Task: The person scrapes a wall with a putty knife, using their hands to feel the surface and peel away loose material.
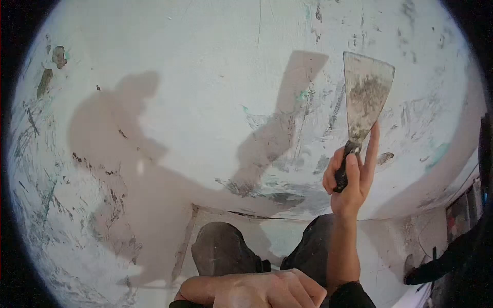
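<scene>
My right hand [352, 179] is wrapped round the dark handle of a wide putty knife [367, 95], held up in front of the wall [205, 102]. One finger stretches along the back of its blade, which points upward and carries grey-brown smears. Low in the view, close to my body, my left hand [251, 291] is closed with its back toward me. Its fingertips are hidden, so what it holds, if anything, does not show. The wall is whitish, with dark scuffs, chipped spots and greenish patches.
My knees [218, 249] are bent beneath my hands, near the foot of the wall. A corner runs down at the left, with scratched wall [46, 215] beyond it. Dark objects [462, 210] stand at the right edge. Shadows of me and the knife fall on the wall.
</scene>
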`<state>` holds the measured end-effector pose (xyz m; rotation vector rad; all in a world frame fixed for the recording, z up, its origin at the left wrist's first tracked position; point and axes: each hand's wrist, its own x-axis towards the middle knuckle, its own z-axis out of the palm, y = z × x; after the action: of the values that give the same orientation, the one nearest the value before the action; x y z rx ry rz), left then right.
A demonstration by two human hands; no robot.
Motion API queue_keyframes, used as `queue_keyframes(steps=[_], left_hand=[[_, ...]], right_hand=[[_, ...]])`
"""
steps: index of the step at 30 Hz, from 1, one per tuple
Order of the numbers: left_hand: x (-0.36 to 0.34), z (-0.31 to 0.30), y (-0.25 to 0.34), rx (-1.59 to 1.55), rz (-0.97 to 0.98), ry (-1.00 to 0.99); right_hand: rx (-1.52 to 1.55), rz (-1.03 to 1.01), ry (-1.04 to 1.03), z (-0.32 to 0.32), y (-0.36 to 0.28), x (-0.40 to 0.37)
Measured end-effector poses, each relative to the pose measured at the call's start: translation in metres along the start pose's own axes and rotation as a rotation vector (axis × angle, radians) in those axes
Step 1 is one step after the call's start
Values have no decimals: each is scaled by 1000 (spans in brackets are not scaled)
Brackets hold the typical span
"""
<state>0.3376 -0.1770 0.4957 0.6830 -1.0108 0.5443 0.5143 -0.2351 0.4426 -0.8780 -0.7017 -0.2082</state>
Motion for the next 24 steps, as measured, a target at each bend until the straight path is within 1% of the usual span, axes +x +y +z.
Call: queue_keyframes(steps=[1,2,4,5,6,7,8,9,11,12,14,15,17,18,20,21,24], left_hand=[[0,-2,2,51,-58,-42],[1,-2,0,52,-53,-45],[4,-3,-6,-52,4,41],[4,-17,-4,-57,7,25],[3,-44,2,206,-95,-162],[5,-64,3,473,-188,-349],[12,-71,-2,785,-213,-248],[18,-78,-8,1094,-230,-131],[23,-116,-21,1392,-233,-63],[24,-130,-28,1389,-228,-58],[27,-149,-38,1499,-226,-52],[29,-152,-41,1495,-221,-50],[32,-158,-45,1692,-135,-164],[34,-159,-48,1692,-127,-159],[32,-159,-54,1718,-163,-254],[30,-161,-57,1713,-220,-282],[29,-158,-62,1689,-227,-261]], right_hand=[[16,-5,-20,-4,9,-2],[16,-9,-25,-5,14,-4],[17,69,14,-7,22,-8],[73,62,-20,-11,29,-12],[73,43,-20,-14,33,-16],[27,83,-46,-18,35,-21],[-22,128,-72,-22,38,-25],[-24,115,-77,-26,41,-31],[-139,156,-149,-33,47,-36],[-144,156,-154,-35,47,-37],[-129,287,-145,-34,45,-37],[-166,308,-121,-33,43,-35],[-190,295,-135,-33,42,-34],[-209,289,-147,-32,41,-33],[-258,307,-150,-27,36,-33],[-253,318,-148,-26,34,-35],[-261,303,-141,-20,32,-35]])
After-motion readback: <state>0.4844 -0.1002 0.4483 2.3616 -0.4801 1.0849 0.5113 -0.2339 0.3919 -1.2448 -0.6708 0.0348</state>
